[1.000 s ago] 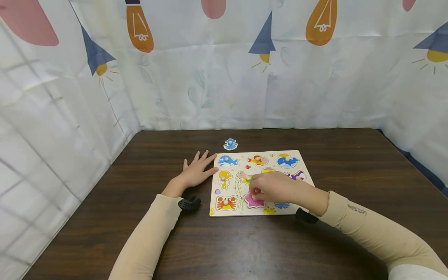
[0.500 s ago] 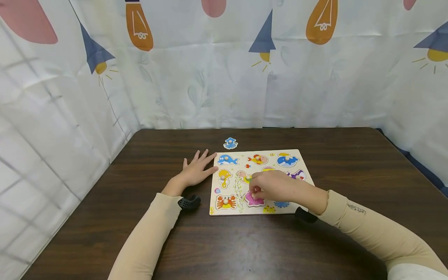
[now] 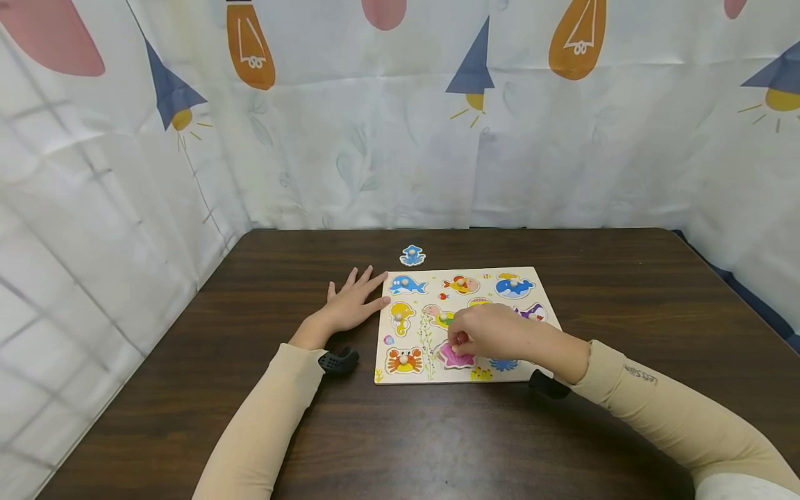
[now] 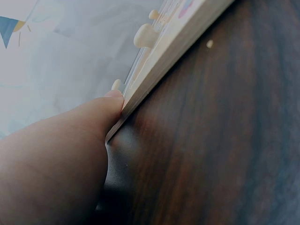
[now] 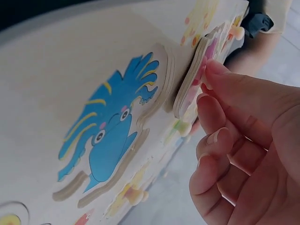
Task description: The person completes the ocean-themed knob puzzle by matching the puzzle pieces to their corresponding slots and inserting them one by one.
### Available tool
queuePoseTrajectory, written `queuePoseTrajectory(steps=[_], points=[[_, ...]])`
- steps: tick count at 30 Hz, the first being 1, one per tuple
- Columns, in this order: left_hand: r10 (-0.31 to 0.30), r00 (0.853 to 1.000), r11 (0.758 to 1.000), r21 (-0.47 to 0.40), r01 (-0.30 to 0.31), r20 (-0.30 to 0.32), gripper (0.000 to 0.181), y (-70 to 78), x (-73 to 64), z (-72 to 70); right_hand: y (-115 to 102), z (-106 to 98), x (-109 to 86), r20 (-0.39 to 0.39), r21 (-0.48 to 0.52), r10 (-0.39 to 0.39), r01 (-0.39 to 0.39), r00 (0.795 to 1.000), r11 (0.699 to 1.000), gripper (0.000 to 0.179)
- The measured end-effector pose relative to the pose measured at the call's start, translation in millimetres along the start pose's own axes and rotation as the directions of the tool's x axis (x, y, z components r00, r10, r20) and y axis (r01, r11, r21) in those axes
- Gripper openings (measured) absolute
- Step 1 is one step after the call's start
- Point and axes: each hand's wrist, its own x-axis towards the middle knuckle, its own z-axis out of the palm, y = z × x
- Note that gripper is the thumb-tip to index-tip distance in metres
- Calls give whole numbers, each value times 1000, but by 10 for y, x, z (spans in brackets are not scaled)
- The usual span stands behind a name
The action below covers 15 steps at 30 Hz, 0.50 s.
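Note:
My right hand (image 3: 490, 332) is over the front middle of a pale wooden knob puzzle board (image 3: 450, 381). Its thumb and index finger pinch the knob of a pink, wavy-edged puzzle piece (image 3: 456, 358). In the right wrist view, that pink piece (image 5: 191, 89) stands slightly proud of the board, and the other fingers are curled below it. My left hand (image 3: 346, 310) rests with spread fingers on the table at the board's left side. The left wrist view has its thumb (image 4: 110, 105) touching the board's edge (image 4: 145, 84).
A blue octopus piece (image 3: 412, 256) lies on the dark table (image 3: 387, 444) behind the board. A recess with a blue octopus picture (image 5: 110, 133) shows at the board's front right. Crab (image 3: 404, 362), seahorse (image 3: 401, 319) and several other knobbed pieces sit on the board. Patterned curtains stand behind.
Both hands, the board and the pink piece hold almost the same places. Only a slight shift of the whole head view is visible.

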Motion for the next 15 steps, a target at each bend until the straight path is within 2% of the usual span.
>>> queuePoseTrajectory(steps=[15], points=[[-3, 1000, 1000, 18, 3, -4, 70, -23, 27, 17, -2, -13, 16, 22, 12, 4, -4, 1000, 1000, 5]])
